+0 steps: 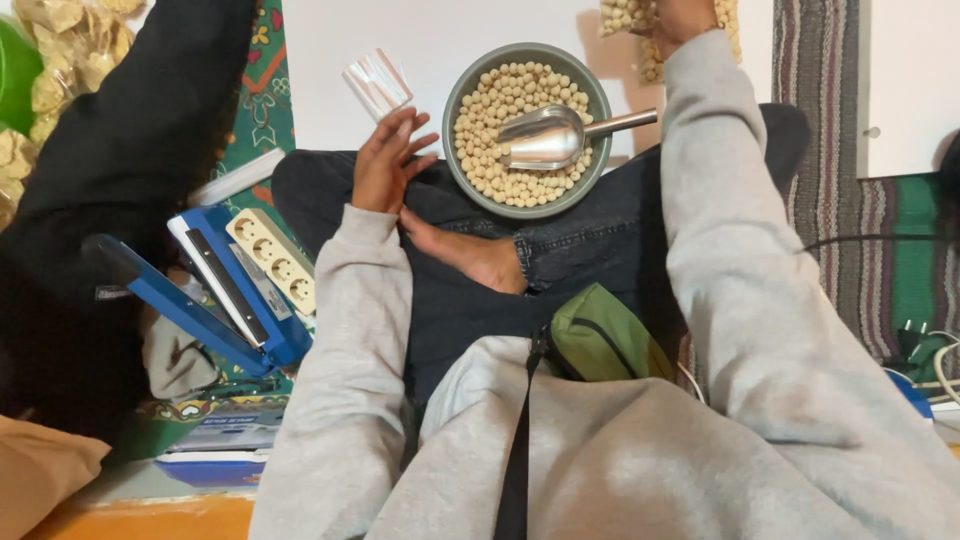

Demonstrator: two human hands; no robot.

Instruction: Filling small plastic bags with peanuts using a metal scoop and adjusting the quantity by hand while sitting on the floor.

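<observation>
My left hand (pixel 388 165) is raised just left of a grey bowl (pixel 455 100), pinching a small empty clear plastic bag (pixel 377 83) at its fingertips. The bowl rests on my crossed legs and is full of small round beige snack balls (pixel 500 95), with a metal scoop (pixel 548 138) lying in it, handle to the right. My right hand (pixel 683 17) reaches to the top edge of the view and grips a clear bag filled with the same balls (pixel 625 15); the hand is partly cut off.
A blue heat sealer (pixel 215 300) and a white power strip (pixel 272 262) lie at my left. A person in black (pixel 110 180) sits further left, near bags of chips (pixel 60 50). A green pouch (pixel 600 335) hangs on my chest. Cables (pixel 930 350) lie at the right.
</observation>
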